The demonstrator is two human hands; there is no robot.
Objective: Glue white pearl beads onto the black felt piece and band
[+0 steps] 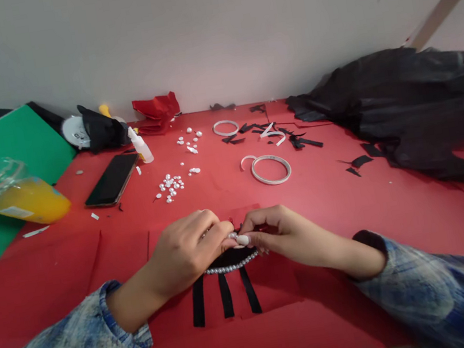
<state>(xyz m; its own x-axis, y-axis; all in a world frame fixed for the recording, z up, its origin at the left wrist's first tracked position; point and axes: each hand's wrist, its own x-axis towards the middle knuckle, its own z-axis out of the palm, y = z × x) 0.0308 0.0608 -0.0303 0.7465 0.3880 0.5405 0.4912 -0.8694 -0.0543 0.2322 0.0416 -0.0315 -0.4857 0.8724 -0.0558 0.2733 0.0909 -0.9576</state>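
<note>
My left hand (pixel 190 247) and my right hand (pixel 291 235) meet above a piece of red paper (pixel 275 287). Both are closed in a pinch, fingertips together at a few small pearl beads (pixel 232 235). Under them lies a black shape (pixel 227 258), its lower edge lined with a row of pearl beads (pixel 229 268). Three black strips (pixel 226 297) run down from it toward me. My fingers cover the upper part of the black shape, and how the pinched beads are attached is hidden.
Loose pearls (pixel 170 186), a glue bottle (pixel 141 145) and a phone (pixel 113 180) lie beyond my left hand. A cup of orange drink (pixel 31 201) stands tilted at left. White rings (pixel 271 169) and black scraps (pixel 308 142) lie ahead; black sheeting (pixel 400 108) is heaped right.
</note>
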